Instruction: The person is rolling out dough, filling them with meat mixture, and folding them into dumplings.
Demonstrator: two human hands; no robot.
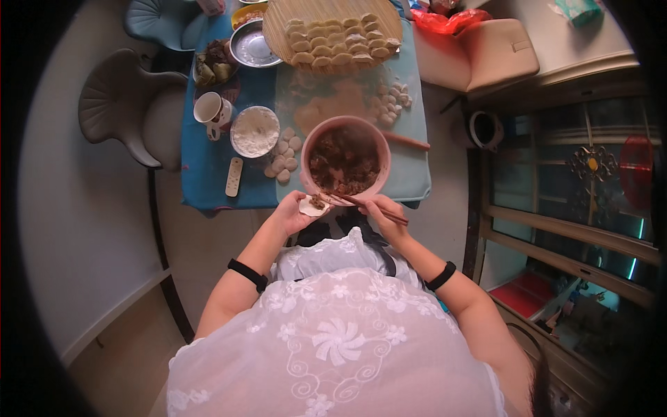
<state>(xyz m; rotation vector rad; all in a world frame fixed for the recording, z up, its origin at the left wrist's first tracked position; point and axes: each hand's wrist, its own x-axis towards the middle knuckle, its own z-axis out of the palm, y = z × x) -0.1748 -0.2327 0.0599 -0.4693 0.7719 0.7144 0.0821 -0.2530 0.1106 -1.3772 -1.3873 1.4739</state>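
In my left hand (295, 212) lies a round dumpling wrapper (309, 207) with a small heap of brown filling (317, 201) on it. My right hand (384, 218) grips a pair of brown chopsticks (383, 210), their tips at the filling. Just beyond both hands, at the table edge, stands a pink bowl (385, 156) of dark minced filling (344, 161). Small dough rounds (284, 162) lie left of it. Dough pieces (392, 101) are spread beyond it on the right, near a rolling pin (409, 140) partly hidden by the bowl. Rows of folded dumplings (336, 39) cover a round slatted tray (276, 26).
On the table's left are a bowl of flour (255, 131), a mug (209, 108), a white remote control (234, 177) and a metal bowl (254, 44). A grey chair (117, 104) stands left; a beige padded seat (500, 54) is at the right.
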